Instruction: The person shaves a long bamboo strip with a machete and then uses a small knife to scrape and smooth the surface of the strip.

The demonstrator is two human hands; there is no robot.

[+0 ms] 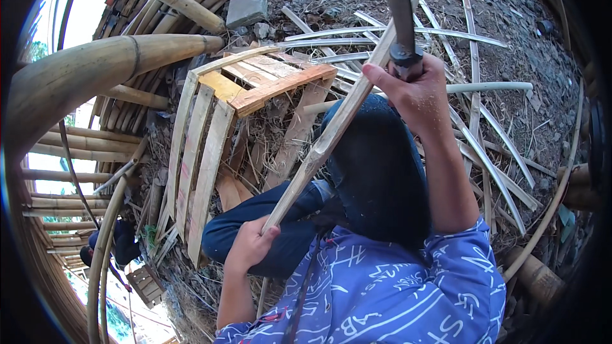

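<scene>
A long split bamboo strip (325, 143) runs slantwise across my lap, from low on the left to the top edge. My left hand (250, 245) is closed around its lower end, beside my bent knee. My right hand (417, 92) grips the dark handle of a large knife (398, 9), whose broad blade points up and away from me. The blade lies close along the strip's right side; whether its edge touches the wood I cannot tell. My right thumb rests against the strip. Pale specks of dust cling to my right hand and wrist.
A slatted wooden crate (213, 153) lies tipped over on the left. Several split bamboo strips (475, 57) are scattered over the littered ground ahead and right. Thick bamboo poles (76, 83) jut in from the left. A grey block (247, 8) sits beyond the crate.
</scene>
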